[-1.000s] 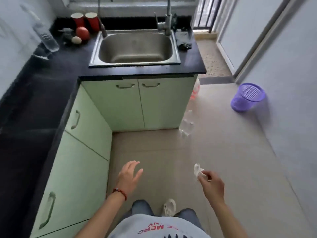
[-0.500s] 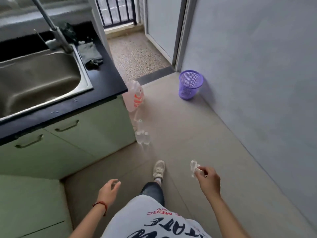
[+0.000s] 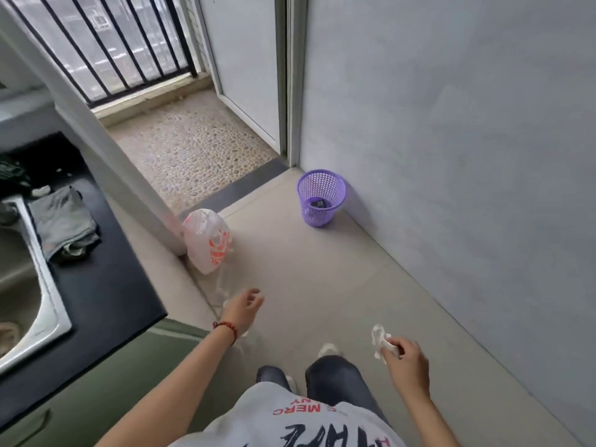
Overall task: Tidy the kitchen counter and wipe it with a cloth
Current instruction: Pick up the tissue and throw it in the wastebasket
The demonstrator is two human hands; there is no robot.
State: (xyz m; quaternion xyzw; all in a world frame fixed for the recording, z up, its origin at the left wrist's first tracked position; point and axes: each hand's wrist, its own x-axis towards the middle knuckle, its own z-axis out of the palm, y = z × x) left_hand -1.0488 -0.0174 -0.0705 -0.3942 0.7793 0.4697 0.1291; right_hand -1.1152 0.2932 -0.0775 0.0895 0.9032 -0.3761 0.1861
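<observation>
While the right hand pinches waste: right hand [image 3: 408, 359] clamps a small crumpled white scrap of paper or tissue [image 3: 380, 341] between thumb and fingertips, low at the right.
Left hand: left hand [image 3: 242, 307], a red bead bracelet on its wrist, hangs empty with fingers loosely spread, well apart from the right hand.
Change of view: a second ago the camera faced the sink; it has since swung right, and the purple perforated plastic waste basket [image 3: 321, 198] now sits ahead against the grey wall.
Meaning for task: judged a disposal trip; the scrap is likely bound for the basket, with wiping not yet begun.
Cloth: grey folded cloth [image 3: 63, 219] lies on the black worktop [image 3: 106, 295], beside the steel sink [image 3: 38, 285].
Hard to make out: the scrap's material; a dark item inside the basket; clear bottles behind the left hand, near the white printed plastic bag [image 3: 208, 241]; the worktop is cut off at the left edge.
</observation>
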